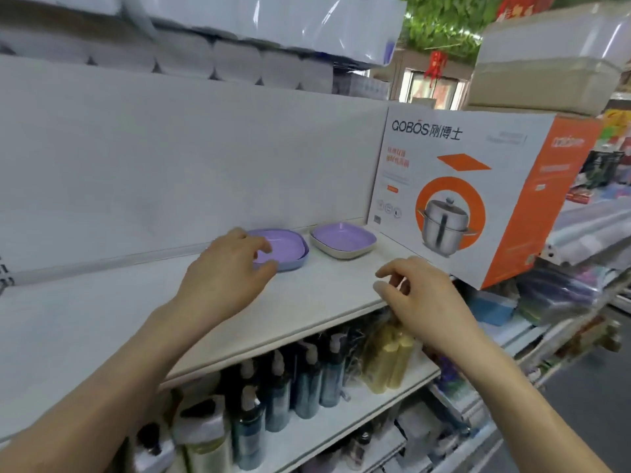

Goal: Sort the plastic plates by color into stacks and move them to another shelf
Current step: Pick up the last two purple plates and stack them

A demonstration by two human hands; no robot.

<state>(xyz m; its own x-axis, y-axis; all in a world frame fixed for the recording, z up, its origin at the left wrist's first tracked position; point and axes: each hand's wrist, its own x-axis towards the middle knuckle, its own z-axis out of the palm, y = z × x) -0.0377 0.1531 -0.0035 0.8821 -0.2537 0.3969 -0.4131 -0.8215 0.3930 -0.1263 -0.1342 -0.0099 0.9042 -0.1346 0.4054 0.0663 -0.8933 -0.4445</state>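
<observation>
1. The left stack (283, 242) and the right stack (345, 238) of purple plates lie far back on the shelf (102, 302).
2. A pot box (461, 186) stands just beside the right stack.
3. The left hand (222, 271), fingers loose, partly hides the left stack; the right hand (423, 295) is empty, loosely curled.

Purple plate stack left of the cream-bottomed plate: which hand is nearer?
Left. The left hand overlaps the near-left rim of the purple plate stack, contact unclear. The right hand hovers well to its right, at the front edge of the shelf, past the cream-bottomed plate.
</observation>
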